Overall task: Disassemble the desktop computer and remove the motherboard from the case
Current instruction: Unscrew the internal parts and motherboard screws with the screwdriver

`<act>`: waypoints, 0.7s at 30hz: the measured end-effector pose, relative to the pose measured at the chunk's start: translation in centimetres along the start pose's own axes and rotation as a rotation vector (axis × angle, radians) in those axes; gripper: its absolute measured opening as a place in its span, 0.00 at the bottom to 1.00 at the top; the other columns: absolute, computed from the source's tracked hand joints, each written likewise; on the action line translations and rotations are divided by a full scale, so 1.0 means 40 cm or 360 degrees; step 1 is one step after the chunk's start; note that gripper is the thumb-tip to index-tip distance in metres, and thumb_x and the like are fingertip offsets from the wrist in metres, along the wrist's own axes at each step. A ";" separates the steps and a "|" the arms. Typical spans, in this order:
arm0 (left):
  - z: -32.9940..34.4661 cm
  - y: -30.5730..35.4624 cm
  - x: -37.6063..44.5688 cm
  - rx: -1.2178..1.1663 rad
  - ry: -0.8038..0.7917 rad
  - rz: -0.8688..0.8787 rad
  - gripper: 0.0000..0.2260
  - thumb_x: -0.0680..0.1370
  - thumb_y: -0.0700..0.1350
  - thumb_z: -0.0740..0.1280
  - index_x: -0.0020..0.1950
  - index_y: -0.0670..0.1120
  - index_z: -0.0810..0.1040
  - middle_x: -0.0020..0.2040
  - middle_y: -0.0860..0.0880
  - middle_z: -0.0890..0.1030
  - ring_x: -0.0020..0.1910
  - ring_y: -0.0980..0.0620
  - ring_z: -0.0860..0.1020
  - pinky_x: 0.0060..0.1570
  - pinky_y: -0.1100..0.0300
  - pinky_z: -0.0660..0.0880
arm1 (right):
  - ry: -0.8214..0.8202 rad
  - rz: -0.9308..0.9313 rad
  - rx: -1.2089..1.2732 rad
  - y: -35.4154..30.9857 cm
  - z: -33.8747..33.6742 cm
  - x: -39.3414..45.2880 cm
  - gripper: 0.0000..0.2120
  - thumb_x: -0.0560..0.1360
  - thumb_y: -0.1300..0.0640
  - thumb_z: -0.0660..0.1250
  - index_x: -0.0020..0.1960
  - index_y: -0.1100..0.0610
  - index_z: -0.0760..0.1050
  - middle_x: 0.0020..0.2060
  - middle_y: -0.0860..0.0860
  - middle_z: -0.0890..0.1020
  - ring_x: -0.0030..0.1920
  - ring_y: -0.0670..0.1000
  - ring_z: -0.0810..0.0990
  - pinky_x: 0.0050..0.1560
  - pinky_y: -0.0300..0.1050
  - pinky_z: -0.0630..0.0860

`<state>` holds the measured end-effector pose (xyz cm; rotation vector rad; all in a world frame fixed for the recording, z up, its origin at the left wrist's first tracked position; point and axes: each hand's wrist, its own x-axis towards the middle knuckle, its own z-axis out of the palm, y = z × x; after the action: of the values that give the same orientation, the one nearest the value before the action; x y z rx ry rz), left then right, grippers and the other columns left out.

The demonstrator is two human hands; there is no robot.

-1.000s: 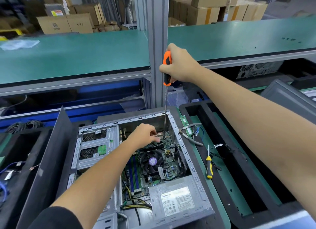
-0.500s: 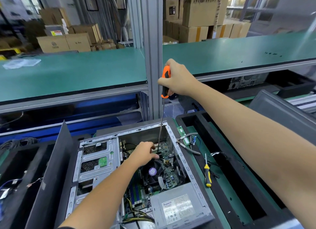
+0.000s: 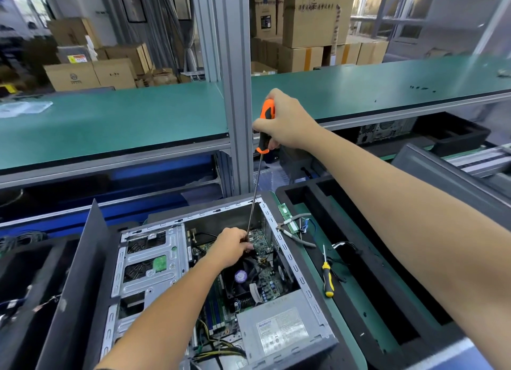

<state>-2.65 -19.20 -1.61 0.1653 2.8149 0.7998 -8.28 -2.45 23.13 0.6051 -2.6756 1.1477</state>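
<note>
Your left hand (image 3: 231,246) has slid a little along the motherboard (image 3: 260,241), still seated in the case (image 3: 293,262), fingers steadying the shaft tip. Your right hand (image 3: 287,121) keeps clenching the orange screwdriver (image 3: 265,126). Probably a mounting screw; the tip's hidden.

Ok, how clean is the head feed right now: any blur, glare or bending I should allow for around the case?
Head view: wide-angle bending curves the green bench and stretches the right forearm; the right hand on the orange screwdriver is sharp; the case interior is evenly lit, without glare; the left hand hides the screwdriver tip; far boxes look soft.
</note>
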 end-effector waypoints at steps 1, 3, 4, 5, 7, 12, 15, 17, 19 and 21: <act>-0.005 0.001 -0.004 0.0003 0.0015 -0.0005 0.12 0.78 0.46 0.68 0.42 0.38 0.78 0.34 0.53 0.76 0.30 0.62 0.73 0.29 0.67 0.66 | 0.0008 -0.0004 0.0018 -0.002 -0.002 -0.001 0.15 0.75 0.57 0.68 0.56 0.58 0.65 0.46 0.58 0.78 0.33 0.55 0.79 0.30 0.44 0.79; -0.016 0.008 -0.014 -0.0006 0.0050 0.0007 0.13 0.78 0.47 0.68 0.37 0.40 0.76 0.30 0.53 0.73 0.27 0.59 0.70 0.28 0.64 0.64 | 0.0069 -0.0015 0.0094 -0.012 -0.006 -0.002 0.15 0.75 0.56 0.69 0.55 0.59 0.66 0.45 0.58 0.76 0.35 0.55 0.78 0.29 0.41 0.78; -0.025 0.016 -0.019 -0.0012 0.0072 0.0035 0.14 0.78 0.47 0.69 0.34 0.43 0.74 0.30 0.51 0.73 0.28 0.55 0.70 0.29 0.61 0.65 | 0.0119 -0.0018 0.0158 -0.020 -0.009 -0.002 0.14 0.75 0.56 0.69 0.53 0.59 0.66 0.43 0.56 0.74 0.35 0.54 0.77 0.29 0.39 0.77; -0.035 0.026 -0.024 -0.0028 0.0098 0.0069 0.14 0.78 0.47 0.68 0.33 0.45 0.73 0.31 0.51 0.74 0.29 0.52 0.71 0.31 0.59 0.66 | 0.0170 -0.0021 0.0218 -0.029 -0.013 0.000 0.13 0.76 0.55 0.68 0.51 0.59 0.65 0.41 0.54 0.72 0.35 0.53 0.76 0.29 0.38 0.76; -0.056 0.050 -0.028 -0.0056 0.0145 0.0133 0.13 0.78 0.46 0.67 0.34 0.45 0.75 0.32 0.50 0.76 0.31 0.49 0.73 0.32 0.58 0.69 | 0.0247 -0.0035 0.0233 -0.054 -0.024 0.008 0.12 0.78 0.53 0.66 0.48 0.58 0.64 0.40 0.55 0.71 0.33 0.52 0.75 0.30 0.39 0.77; -0.086 0.121 -0.028 -0.0112 0.0153 0.0254 0.13 0.79 0.46 0.66 0.35 0.47 0.76 0.35 0.51 0.78 0.31 0.51 0.74 0.34 0.54 0.73 | 0.0318 -0.0107 0.0143 -0.106 -0.067 0.017 0.10 0.81 0.51 0.60 0.49 0.56 0.61 0.40 0.54 0.73 0.29 0.50 0.74 0.22 0.36 0.72; -0.081 0.162 -0.018 -0.0072 0.0135 0.0318 0.14 0.79 0.47 0.66 0.32 0.48 0.74 0.33 0.51 0.77 0.30 0.50 0.74 0.33 0.55 0.71 | 0.0363 -0.0156 0.0095 -0.104 -0.090 -0.001 0.10 0.82 0.51 0.59 0.51 0.56 0.61 0.39 0.49 0.71 0.33 0.49 0.75 0.24 0.37 0.75; -0.072 0.193 -0.014 -0.0027 0.0110 0.0356 0.13 0.79 0.47 0.67 0.34 0.46 0.77 0.32 0.51 0.76 0.29 0.50 0.73 0.31 0.57 0.69 | 0.0394 -0.0181 0.0088 -0.085 -0.107 -0.019 0.10 0.82 0.52 0.60 0.52 0.56 0.61 0.39 0.48 0.70 0.34 0.48 0.74 0.24 0.34 0.73; -0.058 0.227 -0.010 -0.0006 0.0111 0.0402 0.11 0.78 0.46 0.67 0.38 0.43 0.80 0.33 0.51 0.78 0.31 0.50 0.75 0.32 0.57 0.70 | 0.0440 -0.0183 0.0116 -0.062 -0.133 -0.041 0.10 0.81 0.52 0.60 0.52 0.56 0.61 0.38 0.47 0.69 0.33 0.47 0.73 0.23 0.29 0.70; -0.042 0.269 -0.007 -0.0019 0.0092 0.0448 0.10 0.78 0.45 0.67 0.39 0.42 0.81 0.36 0.49 0.80 0.36 0.48 0.78 0.36 0.55 0.74 | 0.0483 -0.0180 0.0129 -0.037 -0.170 -0.060 0.10 0.81 0.53 0.60 0.51 0.56 0.60 0.38 0.48 0.68 0.33 0.47 0.72 0.22 0.28 0.68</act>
<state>-2.24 -11.00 5.53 0.5554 2.8789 0.8910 -5.52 2.28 28.07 0.5384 -2.3215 1.2131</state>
